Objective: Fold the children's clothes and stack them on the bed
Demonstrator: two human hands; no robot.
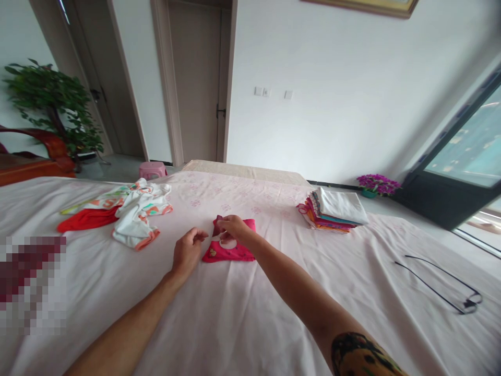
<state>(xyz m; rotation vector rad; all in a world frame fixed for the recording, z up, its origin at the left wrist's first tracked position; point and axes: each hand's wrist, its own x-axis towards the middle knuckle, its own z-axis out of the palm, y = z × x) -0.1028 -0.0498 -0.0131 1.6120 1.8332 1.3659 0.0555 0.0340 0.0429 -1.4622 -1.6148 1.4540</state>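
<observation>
A bright pink garment (230, 254), folded into a small rectangle with a pale print and a small gold-coloured motif, lies flat on the sheet in front of me. My right hand (237, 230) reaches across it, fingers curled down and closed on its far left edge. The fingertips are partly hidden behind the hand. Just left of the garment, my left hand (188, 249) hovers with bent fingers and thumb apart, holding nothing. Its fingertips come close to the garment's left edge.
Loose white and red clothes (136, 211) lie to the left. A stack of folded clothes (332, 209) sits at the right, with eyeglasses (442, 282) nearer me. Beyond the pale sheet (242, 318) are a pink stool (152, 170) and purple flowers (378, 184).
</observation>
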